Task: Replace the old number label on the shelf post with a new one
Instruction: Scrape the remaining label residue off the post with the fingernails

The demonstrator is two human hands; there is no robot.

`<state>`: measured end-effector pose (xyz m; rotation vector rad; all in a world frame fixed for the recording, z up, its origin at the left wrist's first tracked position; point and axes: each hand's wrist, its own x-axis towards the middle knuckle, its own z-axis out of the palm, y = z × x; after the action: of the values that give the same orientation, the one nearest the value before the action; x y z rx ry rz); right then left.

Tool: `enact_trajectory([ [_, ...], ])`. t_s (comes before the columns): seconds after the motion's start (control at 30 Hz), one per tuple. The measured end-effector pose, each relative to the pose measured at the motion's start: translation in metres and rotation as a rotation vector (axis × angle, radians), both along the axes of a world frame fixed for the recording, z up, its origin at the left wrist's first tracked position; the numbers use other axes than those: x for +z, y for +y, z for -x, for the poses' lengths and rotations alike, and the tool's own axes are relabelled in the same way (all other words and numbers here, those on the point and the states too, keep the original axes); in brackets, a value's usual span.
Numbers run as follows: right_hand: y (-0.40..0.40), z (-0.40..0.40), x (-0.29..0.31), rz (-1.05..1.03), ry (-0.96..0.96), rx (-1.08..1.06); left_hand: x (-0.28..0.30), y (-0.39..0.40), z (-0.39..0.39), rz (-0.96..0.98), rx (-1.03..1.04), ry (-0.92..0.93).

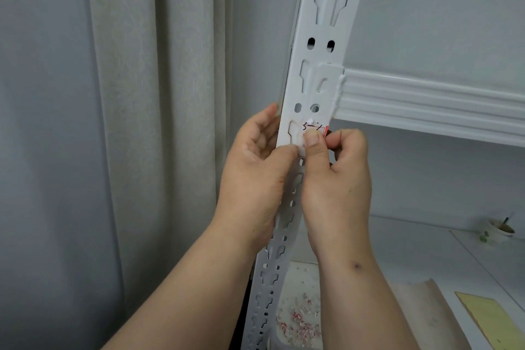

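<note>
Two bare hands meet on the white slotted shelf post [308,111], which runs up the middle of the view in front of a pale curtain [136,122]. At the left, the left hand [255,167] wraps the post's left edge, its fingers curled behind the metal and its thumb lying across the front just below the label. On the post between the two thumbs sits the number label [314,129], a small torn white scrap with dark handwritten marks and a red strip at its right edge. It lies directly above the tip of the right thumb. The right hand [338,176] is curled, its thumb pressed upright against the label's lower edge, its fingers bent at the post's right edge beside the red strip. Farther right, a white shelf beam [426,99] joins the post above the hands. Below, small red and white paper scraps [298,321] litter the lower shelf, and a small cup [498,231] stands at the far right.
</note>
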<state>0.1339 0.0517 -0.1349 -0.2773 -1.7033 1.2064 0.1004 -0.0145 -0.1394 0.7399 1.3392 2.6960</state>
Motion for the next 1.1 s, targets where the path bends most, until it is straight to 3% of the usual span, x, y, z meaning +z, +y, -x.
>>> enact_trajectory([
  [0.17,0.001,-0.014,-0.028,0.154,0.001,-0.004,-0.02,-0.005,-0.013,-0.037,0.189,-0.004],
  [0.33,0.002,-0.031,-0.035,0.118,0.056,-0.064,-0.029,-0.007,-0.025,0.208,0.391,0.18],
  [0.5,0.001,-0.042,-0.02,0.147,0.043,0.194,-0.028,-0.001,-0.039,0.367,0.458,0.358],
  [0.83,0.02,-0.049,-0.026,0.599,-0.098,0.627,-0.038,0.007,-0.034,0.295,0.306,0.272],
  [1.1,0.028,-0.045,-0.032,0.784,-0.054,0.703,-0.041,0.005,-0.028,0.369,0.246,0.315],
])
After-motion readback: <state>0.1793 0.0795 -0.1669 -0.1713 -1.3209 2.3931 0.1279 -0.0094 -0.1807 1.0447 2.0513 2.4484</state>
